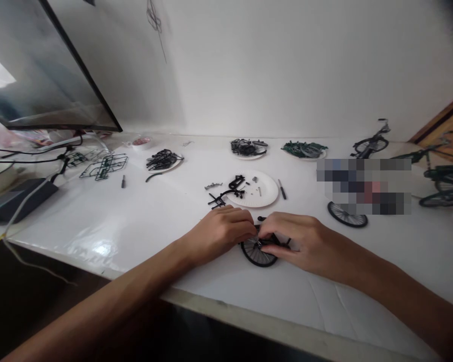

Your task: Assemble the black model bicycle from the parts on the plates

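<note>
A small black model bicycle wheel (259, 257) with thin spokes rests near the table's front, joined to dark frame parts that my fingers partly cover. From the right, my right hand (292, 236) pinches the dark parts at the wheel's hub between thumb and fingers. My left hand (226, 229) is curled at the wheel's upper left, its fingertips meeting those of the right hand. Just beyond them, a white paper plate (266, 193) carries loose black pieces and small bits. A black part frame (218, 200) lies against the plate's left side.
Plates of black parts (164, 160) and green parts (305, 149) line the wall. A screwdriver (283, 190) lies right of the near plate. Assembled model bicycles (447, 173) stand at right, beside a blurred patch and a loose wheel (347, 215). A monitor (49, 65) overhangs the left.
</note>
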Motion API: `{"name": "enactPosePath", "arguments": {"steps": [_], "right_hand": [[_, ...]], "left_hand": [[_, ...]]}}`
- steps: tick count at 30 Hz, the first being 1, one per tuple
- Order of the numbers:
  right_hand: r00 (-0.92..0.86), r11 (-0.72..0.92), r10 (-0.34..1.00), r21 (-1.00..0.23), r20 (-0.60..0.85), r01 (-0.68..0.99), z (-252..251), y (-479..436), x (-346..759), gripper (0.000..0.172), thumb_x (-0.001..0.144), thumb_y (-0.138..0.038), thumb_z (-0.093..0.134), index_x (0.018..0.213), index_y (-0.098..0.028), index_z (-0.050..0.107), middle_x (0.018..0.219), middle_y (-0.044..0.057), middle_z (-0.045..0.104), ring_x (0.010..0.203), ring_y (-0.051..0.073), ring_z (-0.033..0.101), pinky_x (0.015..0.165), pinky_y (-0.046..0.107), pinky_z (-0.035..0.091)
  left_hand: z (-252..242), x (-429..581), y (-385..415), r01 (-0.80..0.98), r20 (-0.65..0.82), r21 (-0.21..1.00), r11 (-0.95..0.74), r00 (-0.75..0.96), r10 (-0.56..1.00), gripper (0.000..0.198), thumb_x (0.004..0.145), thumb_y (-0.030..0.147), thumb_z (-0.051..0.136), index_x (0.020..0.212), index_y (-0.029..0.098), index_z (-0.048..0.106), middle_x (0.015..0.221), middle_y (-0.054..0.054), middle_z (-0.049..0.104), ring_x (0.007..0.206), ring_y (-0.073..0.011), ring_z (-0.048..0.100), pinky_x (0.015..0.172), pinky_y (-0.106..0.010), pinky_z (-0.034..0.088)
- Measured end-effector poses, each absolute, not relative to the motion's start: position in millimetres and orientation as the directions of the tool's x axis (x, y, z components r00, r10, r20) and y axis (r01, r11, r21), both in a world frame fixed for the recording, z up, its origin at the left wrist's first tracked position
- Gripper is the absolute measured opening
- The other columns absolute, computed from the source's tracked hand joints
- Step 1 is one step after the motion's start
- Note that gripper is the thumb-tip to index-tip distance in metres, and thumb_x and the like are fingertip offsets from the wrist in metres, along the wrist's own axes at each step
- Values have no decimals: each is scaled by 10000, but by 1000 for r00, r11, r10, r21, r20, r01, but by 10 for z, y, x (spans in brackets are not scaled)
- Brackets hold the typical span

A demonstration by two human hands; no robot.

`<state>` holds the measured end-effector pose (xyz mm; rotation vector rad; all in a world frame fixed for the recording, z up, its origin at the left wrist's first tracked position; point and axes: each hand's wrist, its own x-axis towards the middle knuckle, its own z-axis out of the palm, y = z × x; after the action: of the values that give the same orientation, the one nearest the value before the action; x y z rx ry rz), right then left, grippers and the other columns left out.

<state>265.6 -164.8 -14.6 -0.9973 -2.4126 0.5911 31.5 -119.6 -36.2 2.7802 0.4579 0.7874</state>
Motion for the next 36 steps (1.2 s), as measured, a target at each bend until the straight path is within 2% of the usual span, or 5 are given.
{"name": "enactPosePath", "arguments": {"steps": [12, 17, 24, 29, 36], "right_hand": [[-669, 707, 671, -550, 321, 445, -179, -1612, 2617, 69, 940, -188, 637, 994, -190, 680, 955, 30, 689, 874, 146, 654, 787, 283, 524], [-689, 726, 647, -538, 326, 427, -172, -1607, 2618, 113, 948, -168, 609, 979, -186, 716, 964, 52, 695, 879, 159, 664, 783, 291, 540], [-688, 693, 675, -550, 266, 467, -134, -1638, 2641, 176, 962, -161, 574, 1091, -206, 685, 1040, 54, 685, 937, 164, 657, 830, 304, 543], [-668, 688, 696, -511, 263, 515, -121, -1638, 2676, 192, 950, -205, 608, 1138, -223, 641, 1085, 41, 680, 1008, 168, 648, 891, 298, 526], [-684, 709, 678, -485, 269, 513, -144, -1624, 2698, 188, 957, -212, 606, 1141, -228, 637, 1065, 37, 675, 976, 158, 649, 851, 288, 527]], "left_hand": [[-346, 278, -1198, 219, 457, 336, -916, 813, 362, 187, 1036, 182, 483, 1025, 123, 660, 1049, -90, 668, 941, -165, 629, 849, -298, 505], [-259, 179, -1348, 305, 475, 229, -924, 794, 379, 183, 1041, 163, 458, 1070, 134, 636, 1094, -103, 668, 952, -184, 625, 853, -338, 506], [-222, 124, -1710, 306, 362, 56, -950, 881, 305, 178, 1032, 121, 460, 1020, 99, 635, 1133, -117, 683, 959, -211, 606, 822, -374, 502], [-243, 143, -1724, 301, 367, 37, -953, 883, 293, 211, 1045, 133, 443, 1039, 111, 653, 1147, -110, 693, 988, -216, 607, 821, -381, 497], [-286, 121, -1711, 326, 390, 37, -945, 866, 314, 203, 1039, 119, 449, 983, 116, 645, 1120, -85, 699, 947, -205, 603, 843, -387, 465]]}}
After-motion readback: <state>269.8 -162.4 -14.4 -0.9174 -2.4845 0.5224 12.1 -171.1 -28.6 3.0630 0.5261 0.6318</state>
